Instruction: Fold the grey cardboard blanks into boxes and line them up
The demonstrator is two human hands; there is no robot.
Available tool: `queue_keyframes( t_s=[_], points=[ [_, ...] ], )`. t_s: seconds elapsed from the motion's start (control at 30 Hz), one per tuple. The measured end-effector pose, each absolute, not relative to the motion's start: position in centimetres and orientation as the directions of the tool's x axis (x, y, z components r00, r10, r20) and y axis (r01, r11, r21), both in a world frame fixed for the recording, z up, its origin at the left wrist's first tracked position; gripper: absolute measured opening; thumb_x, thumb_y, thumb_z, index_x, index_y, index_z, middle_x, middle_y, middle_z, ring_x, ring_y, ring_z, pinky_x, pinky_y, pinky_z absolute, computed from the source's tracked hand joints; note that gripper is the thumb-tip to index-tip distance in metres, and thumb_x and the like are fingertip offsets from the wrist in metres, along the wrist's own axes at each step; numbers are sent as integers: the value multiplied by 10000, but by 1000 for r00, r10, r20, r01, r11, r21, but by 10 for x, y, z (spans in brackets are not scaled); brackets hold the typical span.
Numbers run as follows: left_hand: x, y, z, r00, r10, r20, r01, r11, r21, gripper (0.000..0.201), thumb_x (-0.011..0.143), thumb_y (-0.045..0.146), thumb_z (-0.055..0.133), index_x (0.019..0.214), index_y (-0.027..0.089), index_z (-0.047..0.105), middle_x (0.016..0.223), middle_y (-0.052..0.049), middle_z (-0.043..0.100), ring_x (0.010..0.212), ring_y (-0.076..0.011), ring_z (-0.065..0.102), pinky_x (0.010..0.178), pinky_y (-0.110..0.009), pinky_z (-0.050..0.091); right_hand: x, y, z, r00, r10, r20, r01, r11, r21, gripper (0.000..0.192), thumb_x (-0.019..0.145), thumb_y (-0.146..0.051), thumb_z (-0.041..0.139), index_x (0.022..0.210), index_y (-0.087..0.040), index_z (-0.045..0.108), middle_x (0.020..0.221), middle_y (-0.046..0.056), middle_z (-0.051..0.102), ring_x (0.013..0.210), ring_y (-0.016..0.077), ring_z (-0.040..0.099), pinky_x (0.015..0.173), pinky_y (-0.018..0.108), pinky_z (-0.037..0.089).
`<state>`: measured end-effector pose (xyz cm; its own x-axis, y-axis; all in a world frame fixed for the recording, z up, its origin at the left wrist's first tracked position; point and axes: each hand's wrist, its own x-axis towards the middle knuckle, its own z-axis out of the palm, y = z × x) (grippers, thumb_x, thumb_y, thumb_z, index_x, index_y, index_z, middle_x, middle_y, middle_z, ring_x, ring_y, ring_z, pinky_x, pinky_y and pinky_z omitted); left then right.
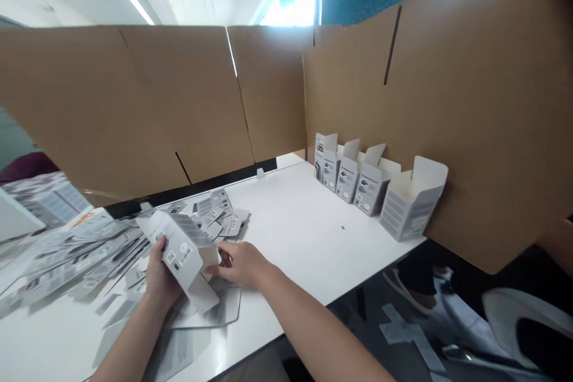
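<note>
A grey-and-white printed small carton (181,253) is held up off the table, tilted, with its end flaps spread at the lower right. My left hand (161,277) grips it from the left, thumb on the printed side. At the carton's open end, my right hand (242,264) has curled fingers, with the thumb and fingertips against a flap. Exactly what those right fingertips pinch is partly hidden. Under and behind the hands lie flat carton blanks (111,250) in a loose, overlapping heap.
Several erected cartons (370,188) with raised top flaps stand in a row along the right cardboard wall (483,131). Another cardboard wall (179,113) closes off the back of the white table (295,233). A person's maroon sleeve (29,167) shows at far left.
</note>
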<state>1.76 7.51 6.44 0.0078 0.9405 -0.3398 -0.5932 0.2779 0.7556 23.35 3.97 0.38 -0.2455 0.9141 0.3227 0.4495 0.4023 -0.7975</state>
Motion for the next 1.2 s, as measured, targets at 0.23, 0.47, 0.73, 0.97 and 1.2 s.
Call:
queue_keyframes(
  t_s=[0.23,0.47,0.73,0.97,1.2],
  points=[
    [27,52,72,-87,931,-354,-470,275,839,446,1214,544,566,1310,173,794,751,-93,840,517,-305,790,584,-424,715,230,42,-2,-294,896,334,431,436,-790,310,995,-498,1000,1059,-268,803,861,-41,756,762,165,607,748,296,396],
    [17,48,69,-76,933,-351,-445,284,849,469,1200,594,530,1213,202,787,728,-107,834,492,-332,779,475,-440,670,238,42,1,-385,854,350,316,478,-819,449,917,-648,1053,1235,-354,936,1011,-7,865,857,200,669,835,323,463],
    [26,67,70,21,938,-347,-489,312,815,550,1174,657,588,1380,193,797,727,-112,829,484,-331,765,463,-421,645,241,47,3,-234,873,429,175,472,-864,386,1052,-644,905,1037,-261,955,992,45,876,870,219,675,826,331,492],
    [40,100,55,162,936,-313,-574,347,741,642,1236,664,430,1259,140,802,748,-120,844,518,-285,775,547,-370,671,244,55,-7,-157,906,393,181,418,-890,456,1005,-657,906,1216,-258,972,995,58,892,809,234,670,799,350,524],
    [50,118,28,223,935,-277,-666,354,657,638,1182,728,607,1284,147,852,878,-114,889,670,-285,835,641,-363,694,245,62,-10,-102,950,296,222,311,-924,529,987,-742,866,1183,-264,975,916,42,853,779,233,653,762,346,522]
  ],
)
